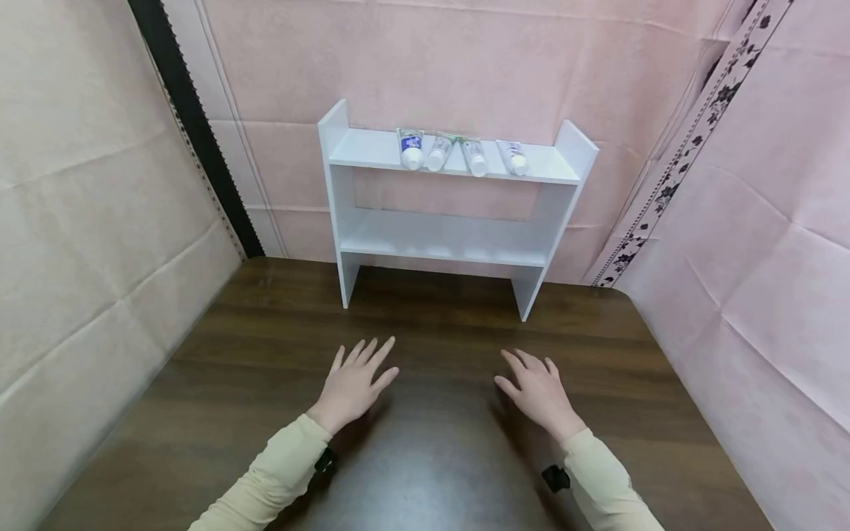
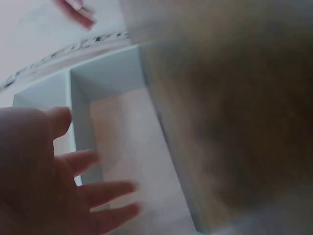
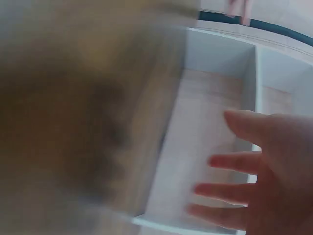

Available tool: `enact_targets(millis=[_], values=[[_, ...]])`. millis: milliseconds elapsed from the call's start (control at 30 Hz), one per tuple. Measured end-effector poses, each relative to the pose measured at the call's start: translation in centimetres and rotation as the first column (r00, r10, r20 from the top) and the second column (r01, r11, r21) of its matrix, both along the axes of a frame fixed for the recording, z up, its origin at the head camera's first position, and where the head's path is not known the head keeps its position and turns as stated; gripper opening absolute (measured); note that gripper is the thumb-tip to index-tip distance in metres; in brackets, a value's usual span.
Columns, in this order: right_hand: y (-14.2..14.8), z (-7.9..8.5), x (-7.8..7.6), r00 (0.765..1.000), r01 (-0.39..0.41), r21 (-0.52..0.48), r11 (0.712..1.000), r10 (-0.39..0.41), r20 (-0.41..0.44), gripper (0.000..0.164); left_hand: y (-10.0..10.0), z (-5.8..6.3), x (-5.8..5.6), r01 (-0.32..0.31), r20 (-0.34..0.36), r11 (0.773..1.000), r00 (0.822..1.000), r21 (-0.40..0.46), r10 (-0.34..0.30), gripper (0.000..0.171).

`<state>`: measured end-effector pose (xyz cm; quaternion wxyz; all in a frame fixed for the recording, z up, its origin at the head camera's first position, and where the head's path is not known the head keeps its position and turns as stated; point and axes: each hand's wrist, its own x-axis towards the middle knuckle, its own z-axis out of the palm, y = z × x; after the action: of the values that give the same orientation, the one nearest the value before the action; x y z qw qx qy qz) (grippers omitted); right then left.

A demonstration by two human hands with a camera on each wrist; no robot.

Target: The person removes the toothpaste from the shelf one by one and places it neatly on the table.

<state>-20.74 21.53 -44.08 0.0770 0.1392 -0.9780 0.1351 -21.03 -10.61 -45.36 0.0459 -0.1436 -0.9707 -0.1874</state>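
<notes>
My left hand (image 1: 350, 385) hovers over the brown table with its fingers spread, holding nothing. Across from it my right hand (image 1: 536, 389) has its fingers extended too, and nothing is in it. Beyond both hands stands a white two-tier shelf (image 1: 441, 236) at the back of the table. On its top board lie a blue-and-white tube (image 1: 411, 150), a pale tube (image 1: 439, 153), another white tube (image 1: 474, 157) and, set apart to the right, one more white tube (image 1: 513, 158). Their caps point toward me. In both wrist views the fingers show in front of the shelf.
The dark wood table (image 1: 425, 442) reaches to the back wall. Pink cloth (image 1: 458, 66) hangs behind the shelf, with cream cloth (image 1: 80, 184) on the left and pink cloth (image 1: 764, 258) on the right. The shelf's lower board (image 1: 445, 234) sits under the tubes.
</notes>
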Motion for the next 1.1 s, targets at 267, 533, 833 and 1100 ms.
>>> enact_targets(millis=[267,533,833,1100], values=[[-3.4,3.3,-2.0,0.989,-0.106,0.034,0.994,0.109,-0.103,0.025,-0.5,2.2,-1.8,-0.026,0.076,0.987,0.997,0.156,0.014,0.035],[-6.0,8.0,-4.1,0.952,-0.174,0.032,0.984,0.177,-0.250,0.017,-1.7,6.3,-4.3,-0.009,-0.058,0.975,0.998,0.220,0.022,0.024],[-9.0,14.2,-6.4,0.910,-0.164,0.072,0.984,0.178,-0.374,0.018,-3.2,12.4,-7.4,-0.054,-0.172,0.972,0.981,0.230,0.095,0.029],[-10.6,17.5,-8.2,0.845,-0.194,0.135,0.972,0.235,-0.481,0.054,-4.2,17.3,-9.9,-0.075,-0.229,0.924,0.958,0.376,0.171,0.036]])
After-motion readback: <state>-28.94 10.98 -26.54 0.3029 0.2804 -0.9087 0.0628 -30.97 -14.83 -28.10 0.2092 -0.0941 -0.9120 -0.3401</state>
